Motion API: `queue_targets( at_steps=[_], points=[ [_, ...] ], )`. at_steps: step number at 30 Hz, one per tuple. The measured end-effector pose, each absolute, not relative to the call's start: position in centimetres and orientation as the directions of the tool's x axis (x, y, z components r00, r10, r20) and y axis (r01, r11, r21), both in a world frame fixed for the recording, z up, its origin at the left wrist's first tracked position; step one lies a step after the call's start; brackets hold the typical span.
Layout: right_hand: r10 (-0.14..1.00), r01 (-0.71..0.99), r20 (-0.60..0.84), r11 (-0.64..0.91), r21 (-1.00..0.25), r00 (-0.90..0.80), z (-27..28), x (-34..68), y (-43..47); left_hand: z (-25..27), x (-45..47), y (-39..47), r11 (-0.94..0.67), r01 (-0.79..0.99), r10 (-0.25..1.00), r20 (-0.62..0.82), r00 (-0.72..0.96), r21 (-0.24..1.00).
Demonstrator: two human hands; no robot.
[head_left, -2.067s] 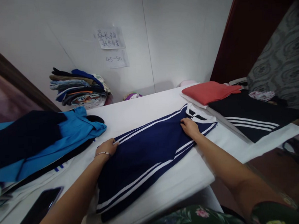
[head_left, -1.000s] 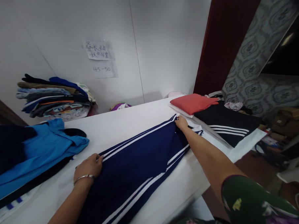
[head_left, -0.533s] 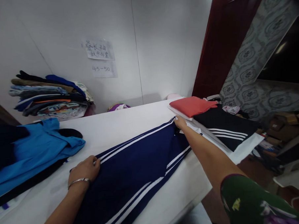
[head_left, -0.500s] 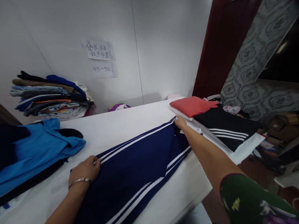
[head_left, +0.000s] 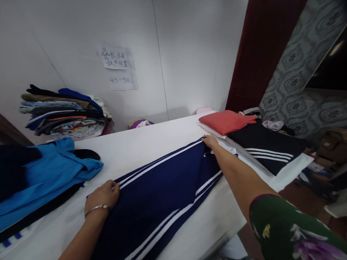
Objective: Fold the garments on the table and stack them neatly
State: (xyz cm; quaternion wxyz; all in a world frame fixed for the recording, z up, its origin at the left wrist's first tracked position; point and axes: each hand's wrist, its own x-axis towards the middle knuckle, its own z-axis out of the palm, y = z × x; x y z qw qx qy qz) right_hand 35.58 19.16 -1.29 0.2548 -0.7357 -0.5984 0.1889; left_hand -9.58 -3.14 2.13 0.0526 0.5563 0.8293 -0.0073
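Observation:
A long navy garment with white stripes [head_left: 161, 188] lies across the white table in front of me, its layers laid over each other. Whether it is a jacket or trousers I cannot tell. My left hand [head_left: 103, 198], with a bracelet at the wrist, has its fingers closed on the garment's far edge at the left. At the far right corner, my right hand [head_left: 210, 141] pinches the same striped edge. White fabric [head_left: 227, 147] shows just beyond my right wrist. The near left end of the garment runs out of the picture.
Bright blue and dark clothes [head_left: 55, 177] lie at the left. Behind them stands a folded clothes stack [head_left: 66, 115]. A coral folded garment [head_left: 226, 122] and a black garment with white stripes [head_left: 266, 143] lie right on the white table [head_left: 151, 142].
The view has turned slightly, so most things sit a little further right in the picture. Both hands keep their hold on the navy garment, which lies nearly the same.

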Motion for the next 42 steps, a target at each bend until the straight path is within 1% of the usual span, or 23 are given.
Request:
queue_targets(
  at_steps=[4,7,11,14,18,24,28,31,33,35,38,40,42],
  points=[
    [0.987,0.738,0.125,0.010,-0.675,0.101,-1.5,38.0,17.6,2.2,-9.6,-3.1,0.384,0.923,0.918,-0.126,-0.377,0.031],
    [0.982,0.731,0.188,0.116,-0.672,0.017,-2.4,39.1,15.8,2.0,-9.6,-3.0,0.395,0.918,0.912,-0.129,-0.389,0.022],
    [0.955,0.770,0.280,0.249,-0.587,-0.095,-3.6,39.1,14.0,2.1,-9.5,-2.9,0.398,0.917,0.912,-0.123,-0.392,0.027],
    [0.934,0.805,0.309,0.320,-0.499,-0.179,-3.8,38.5,13.5,2.3,-9.4,-3.0,0.401,0.916,0.910,-0.133,-0.394,0.029],
    [0.928,0.845,0.272,0.350,-0.405,-0.254,-3.6,37.9,13.4,2.4,-9.4,-2.9,0.403,0.915,0.908,-0.136,-0.397,0.019],
    [0.950,0.900,0.205,0.294,-0.322,-0.236,-3.0,36.6,11.2,2.2,-9.4,-2.8,0.385,0.923,0.918,-0.109,-0.381,0.013],
    [0.948,0.919,0.161,0.307,-0.248,-0.274,-3.4,35.2,7.8,2.0,-9.5,-2.7,0.385,0.922,0.919,-0.097,-0.381,0.024],
    [0.954,0.925,0.137,0.292,-0.242,-0.265,-3.2,34.0,5.5,2.0,-9.5,-2.7,0.390,0.921,0.919,-0.081,-0.386,0.028],
    [0.938,0.899,0.163,0.340,-0.275,-0.305,-2.7,33.1,4.2,2.0,-9.4,-2.7,0.387,0.922,0.919,-0.085,-0.384,0.024],
    [0.891,0.838,0.187,0.454,-0.304,-0.414,-2.1,31.8,3.2,2.1,-9.3,-2.7,0.387,0.922,0.918,-0.101,-0.383,0.015],
    [0.794,0.739,0.138,0.603,-0.301,-0.592,-1.6,29.8,1.9,2.3,-9.0,-2.8,0.401,0.916,0.909,-0.131,-0.397,0.006],
    [0.761,0.716,0.088,0.638,-0.282,-0.643,-1.5,28.9,1.4,2.4,-8.9,-2.8,0.410,0.912,0.903,-0.141,-0.405,0.006],
    [0.759,0.719,0.069,0.638,-0.276,-0.647,-1.6,28.5,1.2,2.5,-8.9,-2.9,0.408,0.913,0.905,-0.137,-0.403,0.009]
  ],
)
